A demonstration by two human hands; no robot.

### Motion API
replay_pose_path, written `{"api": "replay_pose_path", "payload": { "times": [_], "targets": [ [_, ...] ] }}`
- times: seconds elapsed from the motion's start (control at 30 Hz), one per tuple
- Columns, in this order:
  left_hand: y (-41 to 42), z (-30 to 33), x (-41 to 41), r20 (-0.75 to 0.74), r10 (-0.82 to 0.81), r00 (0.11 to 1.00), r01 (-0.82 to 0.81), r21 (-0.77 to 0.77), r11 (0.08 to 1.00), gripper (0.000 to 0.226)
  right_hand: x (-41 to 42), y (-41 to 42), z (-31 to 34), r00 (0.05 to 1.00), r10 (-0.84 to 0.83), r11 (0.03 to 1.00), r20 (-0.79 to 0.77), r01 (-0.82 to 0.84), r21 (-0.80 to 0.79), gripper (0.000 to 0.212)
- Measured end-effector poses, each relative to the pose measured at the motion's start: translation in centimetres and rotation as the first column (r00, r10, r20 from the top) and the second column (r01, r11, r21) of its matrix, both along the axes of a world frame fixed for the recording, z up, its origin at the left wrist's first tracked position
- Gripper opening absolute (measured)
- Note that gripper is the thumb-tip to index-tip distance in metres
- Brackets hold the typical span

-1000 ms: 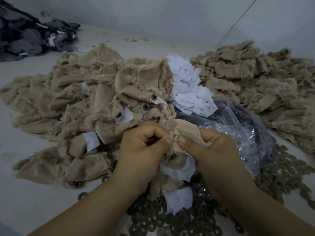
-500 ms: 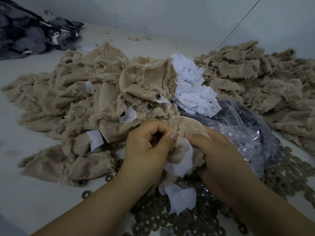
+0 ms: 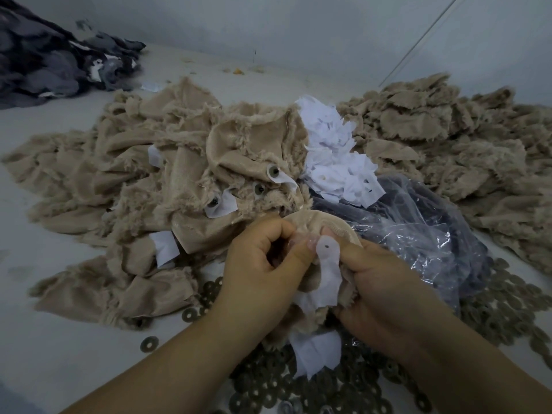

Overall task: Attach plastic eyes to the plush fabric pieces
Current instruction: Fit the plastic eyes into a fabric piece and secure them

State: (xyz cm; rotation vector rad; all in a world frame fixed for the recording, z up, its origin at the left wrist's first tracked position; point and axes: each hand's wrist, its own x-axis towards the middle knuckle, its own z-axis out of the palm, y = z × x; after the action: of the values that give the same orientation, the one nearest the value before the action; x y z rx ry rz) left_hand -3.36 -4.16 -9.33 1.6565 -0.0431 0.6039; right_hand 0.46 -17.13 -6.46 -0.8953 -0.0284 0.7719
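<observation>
At the centre of our view our left hand [image 3: 263, 264] and right hand [image 3: 379, 291] both have curled fingers gripping one beige plush piece [image 3: 310, 225], its white backing patch [image 3: 328, 264] with a small hole facing up between our thumbs. At 12 o'clock from it lies a heap of plush pieces [image 3: 179, 180], some already carrying eyes [image 3: 273, 171], with white patches [image 3: 331, 156] at 1 o'clock. A clear plastic bag [image 3: 424, 234] sits at 3 o'clock, and round washers [image 3: 298, 386] cover the desk [image 3: 59, 354] at 6 o'clock.
</observation>
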Motion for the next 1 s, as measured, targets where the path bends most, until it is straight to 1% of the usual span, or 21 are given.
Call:
{"api": "replay_pose_path", "payload": {
  "times": [0.1, 0.23, 0.3, 0.43, 0.5, 0.6, 0.7, 0.83, 0.9, 1.0],
  "targets": [
    [0.17, -0.14, 0.09, 0.003, -0.016, 1.0, 0.016, -0.039, 0.999, 0.027, -0.14, 0.14, -0.18, 0.999, -0.015, 0.999, 0.031, 0.017, -0.04, 0.033],
    [0.34, -0.23, 0.22, 0.034, -0.021, 0.999, 0.023, -0.077, 0.997, 0.033, -0.49, 0.24, -0.32, 0.98, 0.01, 0.996, 0.197, 0.008, -0.088, 0.027],
    [0.26, -0.18, 0.23, 0.038, -0.016, 0.999, 0.019, -0.075, 0.997, 0.034, -0.48, 0.25, -0.37, 0.975, 0.016, 0.996, 0.223, 0.005, -0.089, 0.027],
    [0.05, -0.17, 0.19, 0.045, 0.013, 0.999, -0.011, -0.049, 0.999, 0.033, -0.33, 0.19, -0.39, 0.992, 0.045, 0.999, 0.12, -0.048, 0.017, 0.025],
    [-0.08, -0.11, 0.22, 0.05, 0.01, 0.999, -0.007, -0.064, 0.998, 0.033, -0.36, 0.2, -0.44, 0.996, 0.057, 0.996, 0.064, -0.061, 0.066, 0.027],
    [-0.22, -0.01, 0.18, 0.074, 0.002, 0.997, 0.003, -0.07, 0.998, 0.034, -0.48, 0.24, -0.34, 0.997, 0.079, 0.993, 0.017, -0.08, 0.081, 0.028],
    [-0.24, 0.01, 0.06, 0.078, -0.008, 0.997, 0.016, -0.092, 0.996, 0.038, -0.48, 0.21, -0.18, 0.995, 0.097, 0.991, 0.003, -0.097, 0.088, 0.035],
    [-0.45, -0.18, 0.15, 0.085, -0.036, 0.996, 0.047, -0.123, 0.991, 0.039, -0.3, -0.07, -0.32, 0.989, 0.146, 0.984, -0.035, -0.142, 0.112, 0.038],
    [-0.54, -0.19, 0.18, 0.092, -0.04, 0.995, 0.05, -0.114, 0.992, 0.039, -0.16, -0.27, -0.37, 0.984, 0.17, 0.979, -0.051, -0.163, 0.126, 0.036],
    [-0.65, -0.17, 0.05, 0.093, -0.038, 0.995, 0.051, -0.132, 0.99, 0.037, 0.02, -0.48, -0.33, 0.988, 0.151, 0.985, 0.012, -0.152, 0.086, 0.029]
  ]
}}
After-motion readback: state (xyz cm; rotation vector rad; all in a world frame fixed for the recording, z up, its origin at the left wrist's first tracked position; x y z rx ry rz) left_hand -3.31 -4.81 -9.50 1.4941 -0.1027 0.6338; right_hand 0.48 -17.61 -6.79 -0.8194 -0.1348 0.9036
